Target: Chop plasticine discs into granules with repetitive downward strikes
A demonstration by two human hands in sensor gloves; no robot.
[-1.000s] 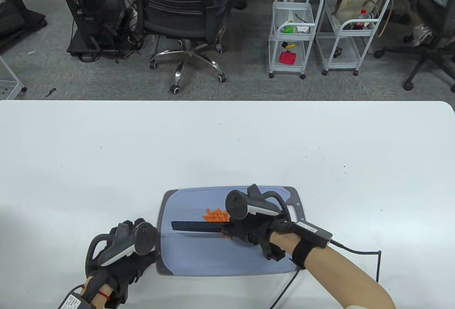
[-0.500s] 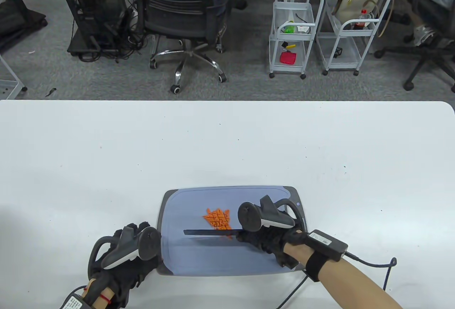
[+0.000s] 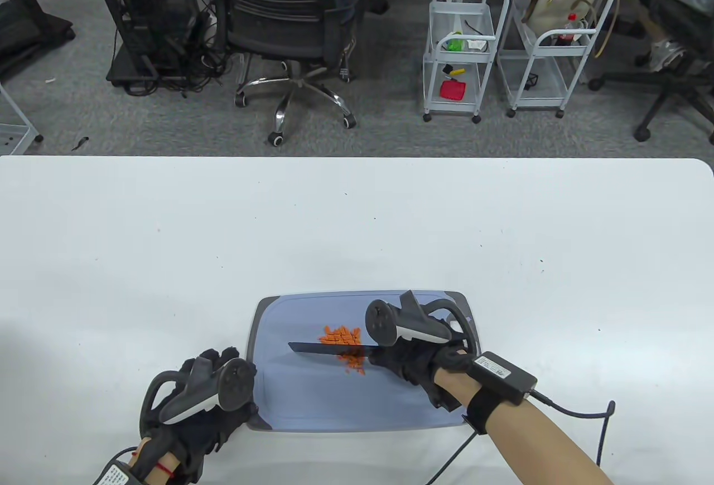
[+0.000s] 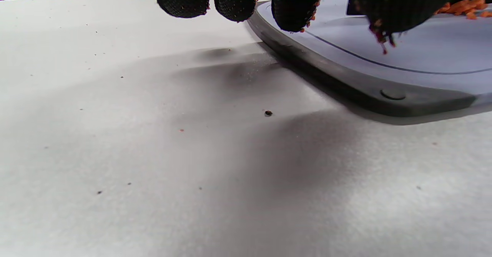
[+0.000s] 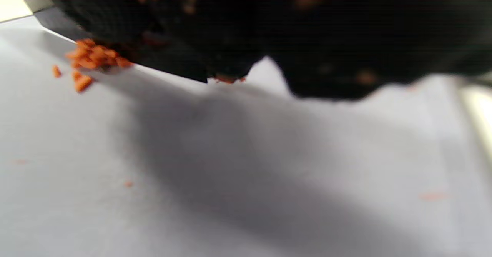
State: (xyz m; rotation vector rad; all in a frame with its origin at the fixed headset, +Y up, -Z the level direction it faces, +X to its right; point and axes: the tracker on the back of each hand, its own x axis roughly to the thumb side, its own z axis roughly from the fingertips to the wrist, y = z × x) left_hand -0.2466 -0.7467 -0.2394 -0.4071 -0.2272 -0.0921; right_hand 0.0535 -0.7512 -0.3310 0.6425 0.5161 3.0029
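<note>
A pile of orange plasticine pieces (image 3: 343, 343) lies on the blue-grey cutting board (image 3: 312, 401). My right hand (image 3: 410, 365) grips the handle of a black knife (image 3: 323, 348) whose blade lies across the pile, pointing left. The pieces also show in the right wrist view (image 5: 92, 59) under the blade. My left hand (image 3: 215, 421) rests at the board's near-left corner, fingers (image 4: 234, 1) hanging over the board's rim (image 4: 346, 85), holding nothing.
The white table (image 3: 167, 239) stretches around the board. A cable (image 3: 580, 415) runs from my right wrist. Beyond the table's far edge stand an office chair (image 3: 290, 22) and two white carts (image 3: 463, 50).
The knife went from lying below the pile, toward me, to across the pile. My right hand shifted right, then back up and left. A few pieces now lie below the blade. My left hand barely moved.
</note>
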